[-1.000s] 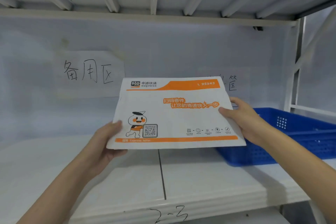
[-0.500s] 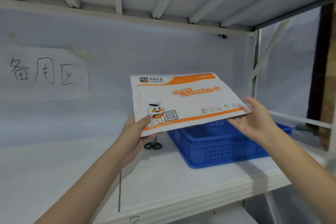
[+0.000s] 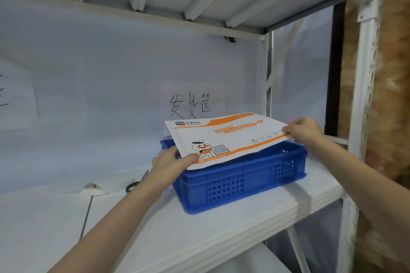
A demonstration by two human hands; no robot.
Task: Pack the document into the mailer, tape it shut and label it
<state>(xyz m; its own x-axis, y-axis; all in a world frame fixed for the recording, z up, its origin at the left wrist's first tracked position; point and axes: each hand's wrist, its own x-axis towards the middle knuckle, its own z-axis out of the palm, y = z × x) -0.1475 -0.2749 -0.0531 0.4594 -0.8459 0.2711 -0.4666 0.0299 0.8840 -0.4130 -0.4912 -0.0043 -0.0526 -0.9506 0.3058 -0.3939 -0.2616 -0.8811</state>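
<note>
One mailer, one blue crate, one pair of scissors, two hands, left hand, right hand

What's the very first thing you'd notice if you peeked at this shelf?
Probably the white and orange mailer with its cartoon mascot, held flat just above the bright blue crate on the white shelf. The left hand pinches its near corner and the right hand its far right edge. Behind, a handwritten sign hangs on the back wall, and scissors lie left of the crate.
</note>
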